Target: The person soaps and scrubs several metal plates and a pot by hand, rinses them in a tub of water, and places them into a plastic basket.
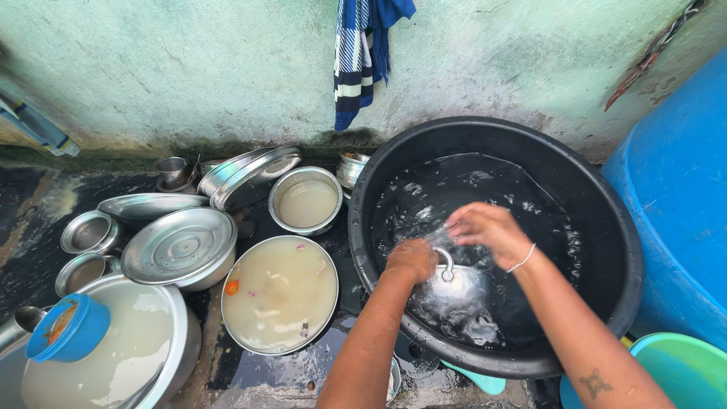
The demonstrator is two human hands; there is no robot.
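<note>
Hands meet over the round black plastic tub: the left hand grips a small steel handled vessel half-submerged, while the right hand, fingers curled, rubs just above it.

Seen from one head-worn camera, looking steeply down and forward toward a pale green wall. Close in, with both forearms entering from the bottom edge over a black tub at right of centre. Steel dishes at left, blue drum cut off at right.
</note>
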